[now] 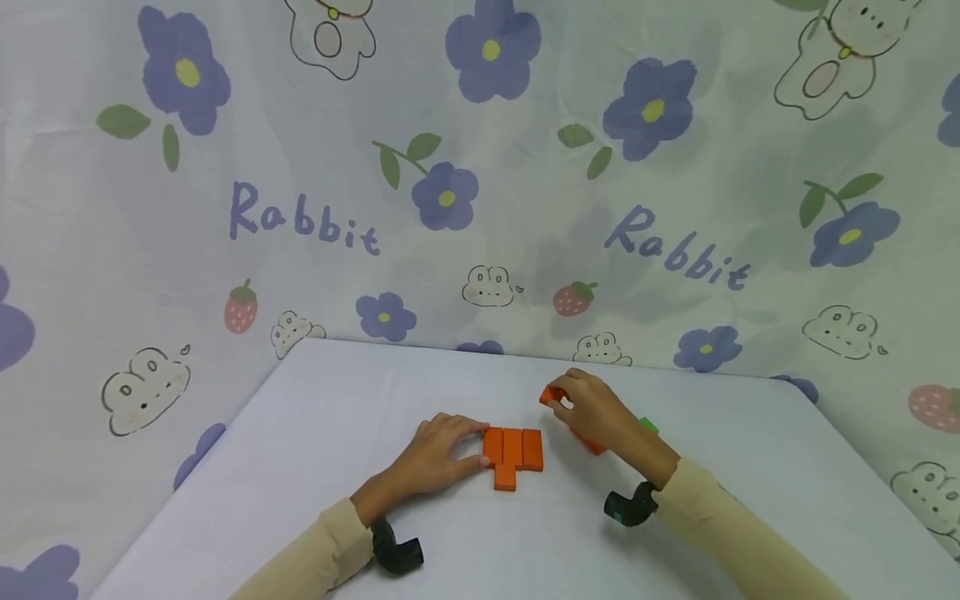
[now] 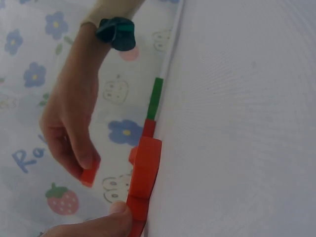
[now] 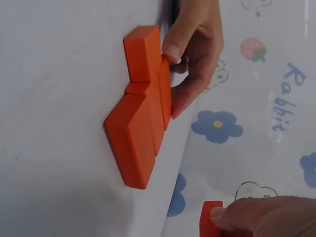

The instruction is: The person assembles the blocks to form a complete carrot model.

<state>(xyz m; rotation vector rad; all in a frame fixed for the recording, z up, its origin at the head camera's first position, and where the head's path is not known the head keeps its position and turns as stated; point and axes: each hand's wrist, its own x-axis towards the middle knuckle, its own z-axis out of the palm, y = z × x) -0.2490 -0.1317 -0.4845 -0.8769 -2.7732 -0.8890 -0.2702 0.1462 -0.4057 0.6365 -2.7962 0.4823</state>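
Three orange blocks (image 1: 513, 448) lie side by side on the table, with a shorter orange block (image 1: 505, 477) against their near end. My left hand (image 1: 435, 454) holds the leftmost block of the row, index finger at its far corner and thumb at its near corner. To the right, my right hand (image 1: 596, 408) pinches another orange block (image 1: 550, 395) between thumb and fingers, raised off the table. In the right wrist view that pinched block (image 3: 209, 223) shows at the bottom edge, under the thumb.
Partly hidden under the right forearm, more orange (image 1: 592, 443) pieces lie on the white table (image 1: 360, 392). A green block (image 1: 649, 425) sits just beyond that wrist. Behind the table's far edge hangs a patterned cloth (image 1: 525, 225) with flowers and rabbits.
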